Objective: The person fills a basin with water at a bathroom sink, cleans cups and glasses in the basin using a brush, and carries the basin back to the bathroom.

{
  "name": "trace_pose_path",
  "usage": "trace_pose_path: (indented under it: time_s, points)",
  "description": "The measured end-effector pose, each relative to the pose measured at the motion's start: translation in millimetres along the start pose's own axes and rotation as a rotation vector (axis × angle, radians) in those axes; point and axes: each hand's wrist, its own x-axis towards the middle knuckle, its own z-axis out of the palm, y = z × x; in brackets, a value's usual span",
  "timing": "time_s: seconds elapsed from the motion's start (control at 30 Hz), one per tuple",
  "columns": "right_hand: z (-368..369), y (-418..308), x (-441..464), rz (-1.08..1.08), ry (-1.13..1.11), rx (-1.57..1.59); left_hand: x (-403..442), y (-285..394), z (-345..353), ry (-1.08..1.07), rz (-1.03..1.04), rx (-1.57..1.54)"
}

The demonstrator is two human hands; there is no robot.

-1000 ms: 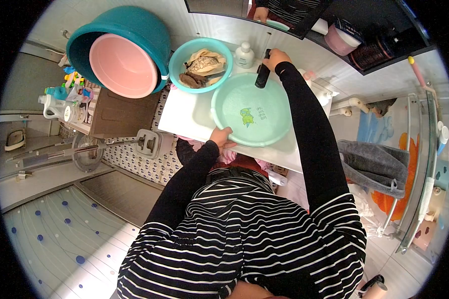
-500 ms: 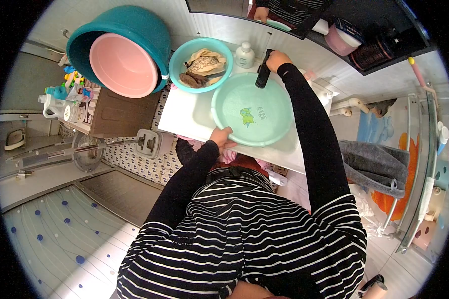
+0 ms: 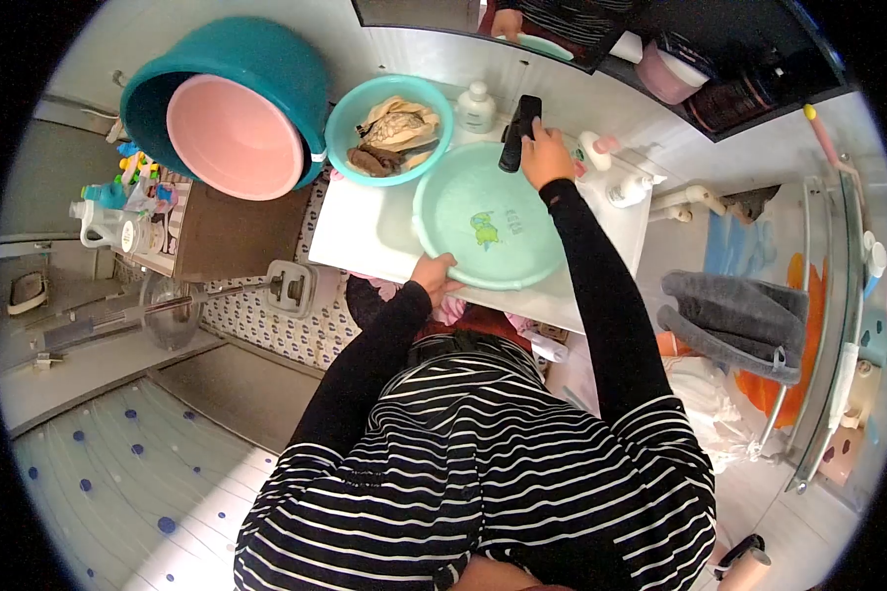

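A mint-green basin [image 3: 498,251] with a small green cartoon figure printed on its bottom sits over the white sink counter [image 3: 360,236]. My left hand [image 3: 436,274] is closed on its near-left rim, thumb on top. The black faucet [image 3: 519,135] stands at the basin's far edge, its spout reaching over the rim. Against the faucet's right side is my right hand [image 3: 548,158], fingers loosely bent, one fingertip at the handle and not wrapped round it. Whether water runs or stands in the basin, I cannot tell clearly.
A turquoise basin [image 3: 337,138] with beige and brown cloth stands left of the faucet. White bottles [image 3: 476,108] and pump bottles [image 3: 629,189] line the back. Farther left, a pink basin [image 3: 235,138] leans inside a large teal tub [image 3: 286,49]. A grey towel [image 3: 734,325] hangs at right.
My right hand has shifted from the top of the faucet handle down to its right side. The faucet handle looks turned. My left hand stays on the basin rim.
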Motion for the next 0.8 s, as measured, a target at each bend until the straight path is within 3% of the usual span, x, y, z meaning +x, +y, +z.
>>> trace_pose_path:
  time_s: [0.1, 0.13, 0.17, 0.3, 0.4, 0.5, 0.6, 0.7, 0.8]
  points:
    - [10, 32, -46, -0.013, 0.168, 0.042, 0, 1, -5, -0.004, -0.015, -0.042]
    - [15, 44, -65, -0.037, 0.345, -0.009, -1, 1, -8, -0.001, -0.027, -0.057]
    - [7, 49, -86, 0.167, 0.212, 0.200, -1, 1, -9, -0.012, -0.016, -0.051]
    - [-1, 72, -160, 0.472, 0.268, 0.199, -16, 12, -11, -0.051, 0.007, -0.035]
    - [19, 93, -202, 0.791, 0.201, 0.573, -31, 26, -8, -0.055, -0.031, 0.015]
    - [-11, 54, -223, 1.031, -0.092, 1.260, -44, 33, -12, -0.090, -0.064, 0.044]
    - [-7, 38, -248, 1.119, -0.242, 1.710, -56, 35, -19, -0.121, -0.060, 0.090]
    - [-10, 21, -269, 1.108, -0.305, 1.908, -64, 43, -27, -0.121, -0.077, 0.150]
    - [-3, 2, -299, 1.138, -0.206, 1.930, -69, 44, -40, -0.117, -0.110, 0.208]
